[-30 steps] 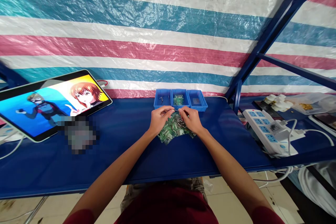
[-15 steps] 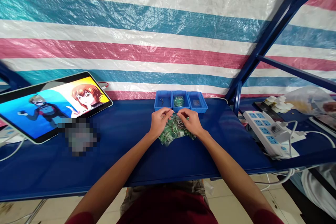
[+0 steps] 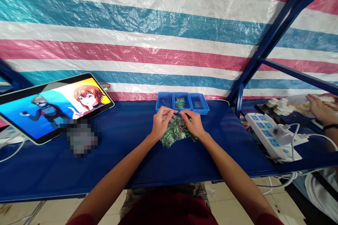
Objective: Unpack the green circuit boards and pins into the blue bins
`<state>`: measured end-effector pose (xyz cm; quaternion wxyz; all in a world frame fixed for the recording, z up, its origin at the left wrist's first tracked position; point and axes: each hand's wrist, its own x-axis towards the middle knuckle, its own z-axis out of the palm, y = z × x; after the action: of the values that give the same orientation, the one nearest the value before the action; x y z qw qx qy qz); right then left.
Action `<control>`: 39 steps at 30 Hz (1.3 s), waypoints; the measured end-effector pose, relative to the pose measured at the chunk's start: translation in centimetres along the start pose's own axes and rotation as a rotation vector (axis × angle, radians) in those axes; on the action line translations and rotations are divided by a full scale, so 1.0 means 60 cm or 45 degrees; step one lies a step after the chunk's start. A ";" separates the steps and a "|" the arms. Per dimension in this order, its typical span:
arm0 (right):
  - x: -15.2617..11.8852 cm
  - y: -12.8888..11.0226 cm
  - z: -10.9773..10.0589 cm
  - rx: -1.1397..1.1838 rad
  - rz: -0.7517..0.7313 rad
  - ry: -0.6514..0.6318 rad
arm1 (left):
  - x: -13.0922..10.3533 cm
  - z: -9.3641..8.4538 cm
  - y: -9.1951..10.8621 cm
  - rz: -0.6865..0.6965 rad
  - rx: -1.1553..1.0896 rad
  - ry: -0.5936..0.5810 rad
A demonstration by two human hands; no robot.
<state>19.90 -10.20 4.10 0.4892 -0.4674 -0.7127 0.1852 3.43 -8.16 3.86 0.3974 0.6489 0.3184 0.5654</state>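
Just in front of three blue bins, my left hand [image 3: 160, 123] and my right hand [image 3: 194, 122] face each other, fingertips pinched close together. Between the fingertips is something small and thin, too tiny to name. Under and between my hands lies a pile of small green packets [image 3: 173, 133], which look like clear bags with metal bits in them. The left bin [image 3: 159, 105] has a few small metal pieces, the middle bin [image 3: 188, 107] green packets, and the right bin [image 3: 206, 107] a few small pieces I cannot make out.
On the left a tablet [image 3: 55, 107] leans on the blue table [image 3: 126, 147], with a blurred-out object before it. At the right, beyond a blue frame post [image 3: 239, 98], are a white power strip [image 3: 266, 133] with cables, white plugs [image 3: 280, 105] and another person's hand [image 3: 320, 110] at a plastic bag.
My hands stay nearly in place, with the left fingers shifted slightly. Another person's hand has come into view at the far right, on the plastic bag.
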 end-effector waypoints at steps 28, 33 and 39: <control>0.001 0.000 -0.001 -0.029 0.010 -0.037 | 0.001 -0.011 -0.010 0.364 0.548 -0.068; 0.002 -0.002 -0.002 -0.038 0.030 -0.023 | -0.002 -0.011 -0.008 0.244 0.479 -0.050; 0.002 -0.002 -0.003 -0.024 0.056 0.022 | 0.008 -0.016 -0.004 0.200 0.518 0.032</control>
<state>19.99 -10.20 4.34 0.4868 -0.4890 -0.6998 0.1852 2.57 -7.49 3.94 0.2089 0.7315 0.3795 0.5266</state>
